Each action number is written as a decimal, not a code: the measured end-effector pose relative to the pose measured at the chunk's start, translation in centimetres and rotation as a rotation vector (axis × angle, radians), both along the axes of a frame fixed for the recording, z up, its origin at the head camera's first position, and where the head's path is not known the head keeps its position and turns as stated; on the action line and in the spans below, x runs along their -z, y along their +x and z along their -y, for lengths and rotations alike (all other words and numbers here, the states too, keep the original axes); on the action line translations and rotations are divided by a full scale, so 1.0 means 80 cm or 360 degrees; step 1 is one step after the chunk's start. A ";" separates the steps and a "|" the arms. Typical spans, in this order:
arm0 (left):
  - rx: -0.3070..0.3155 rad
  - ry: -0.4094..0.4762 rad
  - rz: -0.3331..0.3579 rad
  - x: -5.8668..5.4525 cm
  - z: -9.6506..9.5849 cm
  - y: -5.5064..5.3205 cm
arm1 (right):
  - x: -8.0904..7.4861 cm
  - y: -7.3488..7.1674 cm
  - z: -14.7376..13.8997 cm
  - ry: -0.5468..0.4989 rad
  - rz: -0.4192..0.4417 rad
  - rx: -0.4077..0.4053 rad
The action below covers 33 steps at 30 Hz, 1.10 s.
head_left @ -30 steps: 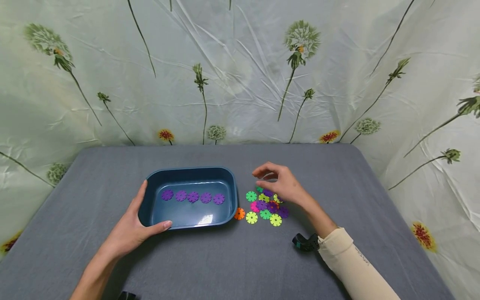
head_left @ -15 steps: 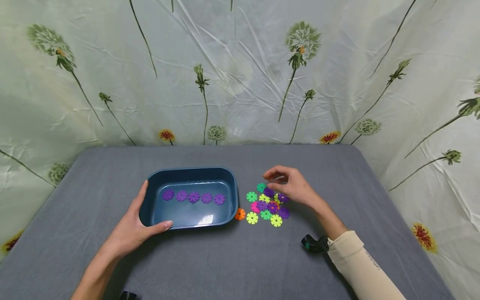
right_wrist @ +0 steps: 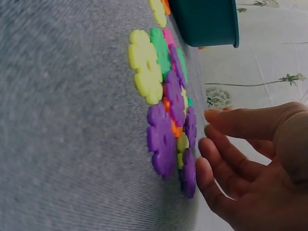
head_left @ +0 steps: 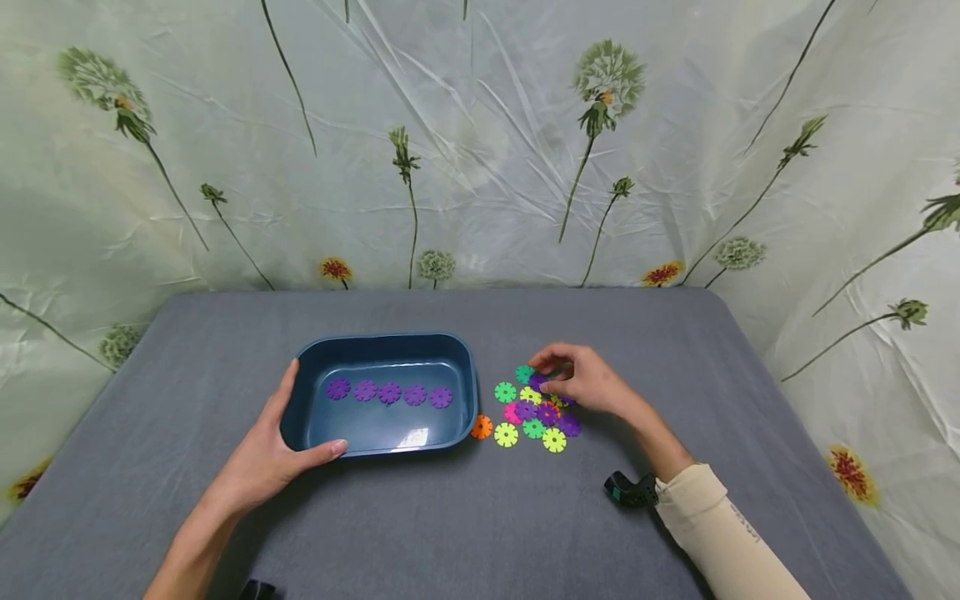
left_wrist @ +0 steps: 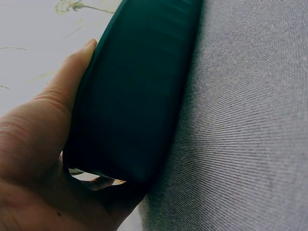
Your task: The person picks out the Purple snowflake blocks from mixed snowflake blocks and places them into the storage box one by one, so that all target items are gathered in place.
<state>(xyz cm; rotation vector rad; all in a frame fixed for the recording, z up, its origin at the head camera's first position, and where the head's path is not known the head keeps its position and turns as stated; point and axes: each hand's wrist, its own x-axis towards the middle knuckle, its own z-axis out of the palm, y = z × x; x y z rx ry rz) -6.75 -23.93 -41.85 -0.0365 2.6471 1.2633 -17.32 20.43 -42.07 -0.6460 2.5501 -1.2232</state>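
My left hand [head_left: 258,454] grips the left end of a dark blue plastic basin [head_left: 382,348], its thumb on the front rim. In the left wrist view the thumb lies along the rim of the basin's dark side [left_wrist: 130,96]. A row of several purple flower-shaped discs [head_left: 389,393] lies on the basin's floor. To the right of it, my right hand [head_left: 588,379] hovers low over a loose pile of notched discs, fingers loosely bent. In the right wrist view its fingertips are right by a purple disc [right_wrist: 191,126], with nothing seen between thumb and fingers.
Green [head_left: 506,392], yellow [head_left: 506,435], pink and purple discs overlap in the pile. An orange disc [head_left: 482,427] lies against the basin's right wall. Grey cloth [head_left: 450,525] covers the table, and a dandelion-print curtain [head_left: 480,192] hangs behind it.
My right hand has moved right, then lowered towards the purple disc near the pile's far side. The left hand keeps its grip on the basin.
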 end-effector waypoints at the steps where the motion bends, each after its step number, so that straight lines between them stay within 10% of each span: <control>1: 0.0000 0.0001 0.0004 0.000 0.000 0.000 | 0.001 0.000 0.000 0.0012 0.0007 0.0006; 33: -0.0013 -0.0018 -0.0015 -0.001 -0.002 -0.002 | 0.006 -0.006 -0.001 0.0083 0.0013 0.0018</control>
